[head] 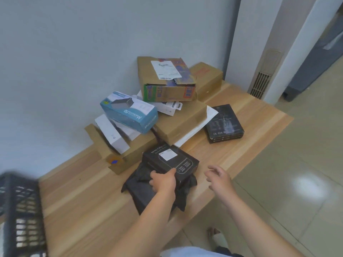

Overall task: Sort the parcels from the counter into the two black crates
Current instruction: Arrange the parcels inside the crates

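Near left: blurred black lattice plastic crate (22, 210). Mid pale wooden counter (83, 191): left hand (163, 180), fingers curled round near edge of black rectangular cardboard box with white label (172, 162), atop black plastic-wrapped parcel (141, 190); right hand (219, 178) just beside, fingers loosely spread, holding nothing. Beyond, by wall (74, 52): heap of brown cardboard cartons (181, 121), blue-and-white box (130, 112), stack of flat black boxes (224, 123).

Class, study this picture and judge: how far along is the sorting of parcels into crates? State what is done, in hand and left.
Done: nothing that shows; the one crate in view is blurred, its contents unclear. In hand: the left hand grips a black box lying on a black bag; the right hand hovers open beside it. Left: the blue box, cardboard boxes and black packs on the counter.
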